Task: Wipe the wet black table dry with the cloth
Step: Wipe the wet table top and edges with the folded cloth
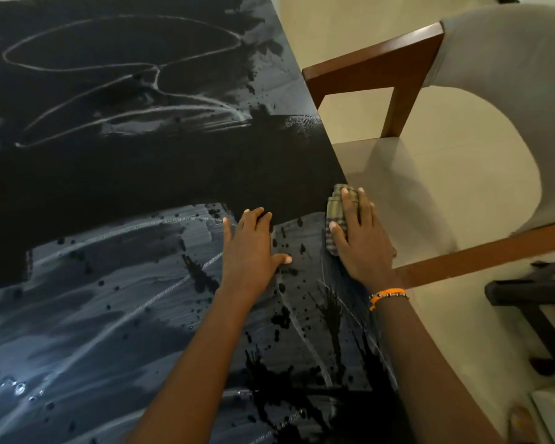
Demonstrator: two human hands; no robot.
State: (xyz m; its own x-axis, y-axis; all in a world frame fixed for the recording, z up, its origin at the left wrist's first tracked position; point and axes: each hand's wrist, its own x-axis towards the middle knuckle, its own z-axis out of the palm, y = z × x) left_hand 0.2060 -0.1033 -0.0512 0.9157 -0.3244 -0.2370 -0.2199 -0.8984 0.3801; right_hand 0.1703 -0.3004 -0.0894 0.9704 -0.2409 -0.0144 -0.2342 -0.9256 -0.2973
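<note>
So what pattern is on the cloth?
The cloth is checked, olive-grey with darker stripes, seen in the head view.

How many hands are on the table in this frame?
2. The left hand lies flat on the table; the right hand presses the cloth near its right edge.

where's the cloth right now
In the head view the cloth sits at the right edge of the table, pressed flat under the right hand, beside the chair; the left hand rests flat on the table to its left.

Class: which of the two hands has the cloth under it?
The right hand, wearing the orange wristband, presses the cloth; the left hand lies directly on the table.
</note>
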